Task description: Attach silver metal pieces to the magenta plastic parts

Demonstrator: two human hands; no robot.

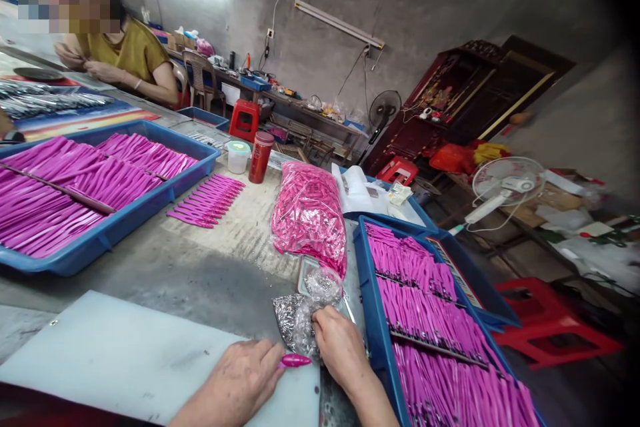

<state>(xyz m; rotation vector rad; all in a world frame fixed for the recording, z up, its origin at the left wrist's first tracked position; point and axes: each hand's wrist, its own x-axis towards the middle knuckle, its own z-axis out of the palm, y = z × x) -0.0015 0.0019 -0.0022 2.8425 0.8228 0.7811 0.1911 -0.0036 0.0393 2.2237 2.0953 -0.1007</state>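
Observation:
My left hand (pixel 253 373) is closed around a slim magenta plastic piece (pixel 296 361), whose rounded end sticks out past the fingertips over a pale cutting board (pixel 125 353). To its right, my right hand (pixel 340 343) has its fingers pinched together at a clear plastic bag (pixel 303 320). Small shiny metal parts (pixel 286 320) fill this bag. What sits between the right fingertips, if anything, is hidden. Just behind lies a large clear bag of pink pieces (pixel 310 210). A row of magenta pieces (pixel 207 200) is laid out farther left.
Blue trays of magenta pieces stand at the left (pixel 107 235) and right (pixel 370 307). A red cup (pixel 261 159) and a lidded tub (pixel 239 159) are at the back. Across the table sits a person (pixel 135 53). Red stools (pixel 550 327) and a fan (pixel 507 180) are beyond.

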